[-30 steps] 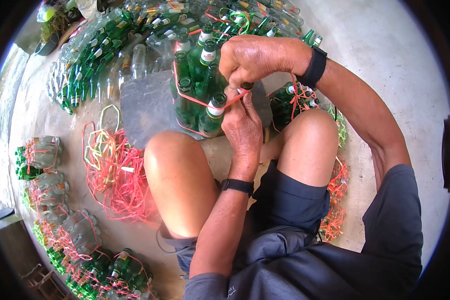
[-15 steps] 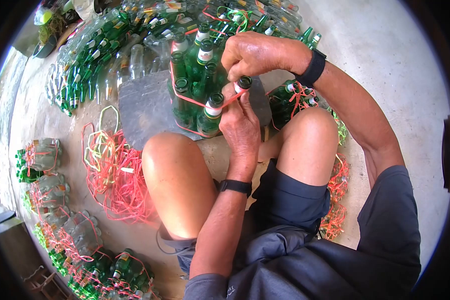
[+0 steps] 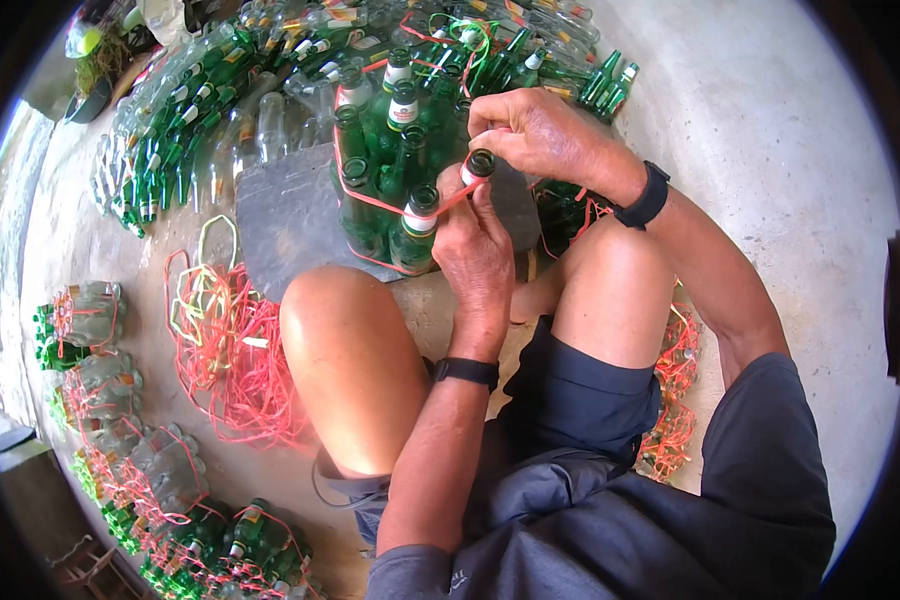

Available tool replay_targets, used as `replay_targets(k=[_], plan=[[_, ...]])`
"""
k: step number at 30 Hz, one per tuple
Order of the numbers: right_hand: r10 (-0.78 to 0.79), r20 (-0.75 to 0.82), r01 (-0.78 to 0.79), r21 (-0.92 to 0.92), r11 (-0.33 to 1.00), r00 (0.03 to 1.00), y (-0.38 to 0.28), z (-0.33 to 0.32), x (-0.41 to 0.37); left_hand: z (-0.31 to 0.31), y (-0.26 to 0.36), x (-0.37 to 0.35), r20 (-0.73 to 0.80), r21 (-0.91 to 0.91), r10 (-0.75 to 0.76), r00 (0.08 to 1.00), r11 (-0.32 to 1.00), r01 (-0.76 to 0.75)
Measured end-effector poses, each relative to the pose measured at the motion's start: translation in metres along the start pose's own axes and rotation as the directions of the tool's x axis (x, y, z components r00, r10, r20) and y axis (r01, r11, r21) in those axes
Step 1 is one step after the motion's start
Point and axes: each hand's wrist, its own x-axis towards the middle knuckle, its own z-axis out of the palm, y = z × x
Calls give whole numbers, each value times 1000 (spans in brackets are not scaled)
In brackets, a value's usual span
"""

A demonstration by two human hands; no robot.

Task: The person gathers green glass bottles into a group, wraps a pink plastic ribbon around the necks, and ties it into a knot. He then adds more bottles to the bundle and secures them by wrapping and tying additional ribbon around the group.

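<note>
A cluster of upright green bottles (image 3: 400, 165) stands on a dark grey slab (image 3: 280, 225) between my knees. Pink plastic strap (image 3: 375, 201) runs around the necks, and another loop shows low on the bottles. My left hand (image 3: 473, 245) is closed around the neck of the nearest right-hand bottle (image 3: 479, 167), with the strap crossing that neck at my thumb. Just above and right of this bottle, my right hand (image 3: 545, 130) has its fingers curled together beside the cluster. Whatever those fingers hold, if anything, is hidden.
Many loose green and clear bottles (image 3: 195, 110) lie piled behind the slab. A tangled heap of pink and yellow-green strap (image 3: 240, 350) is on the floor at left. Tied bundles of bottles (image 3: 165, 470) line the left side; another bundle (image 3: 560, 215) sits by my right knee.
My right hand has moved right and slightly down, away from the bottle mouth. My left hand stays on the bottle neck, and the view has shifted slightly.
</note>
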Motion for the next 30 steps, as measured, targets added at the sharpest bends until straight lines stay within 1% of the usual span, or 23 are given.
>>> replay_targets(k=[1,3,4,6,11,13,15,20,22,25,27,28,30], plan=[[1,-3,-1,1,1000,1000,-4,0,-5,0,0,0,-11,-9,14,1000,1000,-14],[67,-41,-68,-29,997,997,-13,-3,-12,0,0,0,-16,-14,18,1000,1000,-18],[67,-43,-68,-31,997,997,-11,-3,-13,0,1,0,-24,-18,19,1000,1000,-20],[7,-74,-12,-68,998,997,-3,4,-17,0,1,0,-23,-19,16,1000,1000,-16],[-66,-124,55,-88,995,990,15,21,-25,0,-1,0,-6,-23,28,1000,999,-29],[-95,-135,83,-94,992,986,13,21,-29,-1,-1,1,-20,-15,50,999,999,-51],[-78,-137,58,-146,988,988,9,22,-35,-1,0,0,-17,-19,38,999,999,-38],[-31,-121,16,-123,992,992,2,25,-42,-3,2,1,-14,-25,31,999,999,-32],[-11,-120,-4,-121,993,993,-1,24,-46,-4,3,1,-1,-44,8,1000,999,-8],[-11,-110,-7,-157,988,994,-6,23,-53,-4,4,1,-14,-45,8,1000,999,-9],[-1,-111,-26,-247,969,994,-12,25,-60,-4,4,1,-9,-42,-3,1000,999,3],[-2,-113,-27,-248,968,994,-14,25,-63,-4,4,0,-5,-37,-16,1000,999,15],[35,-91,-61,-293,954,995,-18,27,-67,-4,4,0,5,-45,-10,1000,999,10]])
